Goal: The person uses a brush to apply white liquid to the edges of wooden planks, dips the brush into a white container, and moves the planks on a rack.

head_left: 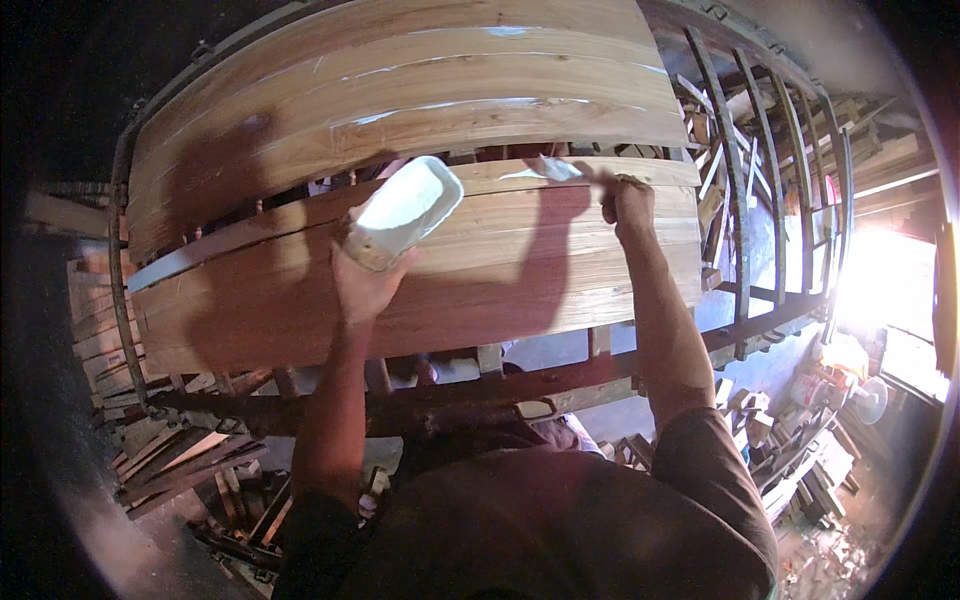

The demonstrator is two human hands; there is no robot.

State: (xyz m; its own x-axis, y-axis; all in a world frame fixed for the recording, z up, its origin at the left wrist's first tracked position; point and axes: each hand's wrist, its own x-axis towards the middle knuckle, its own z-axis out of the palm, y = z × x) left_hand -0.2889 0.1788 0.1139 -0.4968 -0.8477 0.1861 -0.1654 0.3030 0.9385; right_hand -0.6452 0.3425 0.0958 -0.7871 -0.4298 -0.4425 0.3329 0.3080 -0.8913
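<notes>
My left hand [368, 285] is closed around the lower end of a white rectangular tub [412, 205], tilted, with white material inside. My right hand [630, 205] grips a short-handled spreading tool [562, 170] whose tip is whitish; brush or putty knife, I cannot tell. That tip is over the far edge of the near wooden panel [610, 255], where a white smear shows. Beyond a gap lies the far wooden panel [400, 80], made of joined planks with white streaks along its seams. The near panel's left far edge bears a white strip [185, 260].
Both panels rest on a dark rack whose front rail [450, 405] runs close to my body. Upright bars [727, 180] stand at the right. Wood offcuts [800, 455] and stacked boards [170, 455] lie below. A fan [865, 400] stands by the bright opening at right.
</notes>
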